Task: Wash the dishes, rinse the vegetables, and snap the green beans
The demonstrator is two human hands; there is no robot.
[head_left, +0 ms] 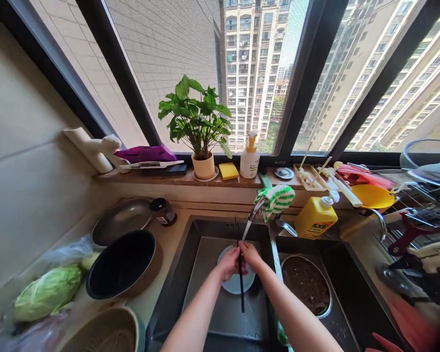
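Over the left basin of the dark sink [196,298], my left hand [229,264] and my right hand [251,256] are close together, closed around black chopsticks [242,293]. The chopsticks point up and down, their lower ends sticking out below my fingers. Water runs from the faucet [255,211] onto the place where my hands meet. Beneath them, a white bowl [238,285] sits on the basin floor, partly covered by my hands. My fingertips are partly hidden, and I cannot tell how many chopsticks there are.
A green-striped cloth [278,199] hangs over the faucet. In the right basin stands a metal bowl of dark contents [306,286]. A yellow AXE bottle [316,217] stands behind it. On the left counter are a dark pot [121,266], a cabbage [47,293] and a colander [106,335].
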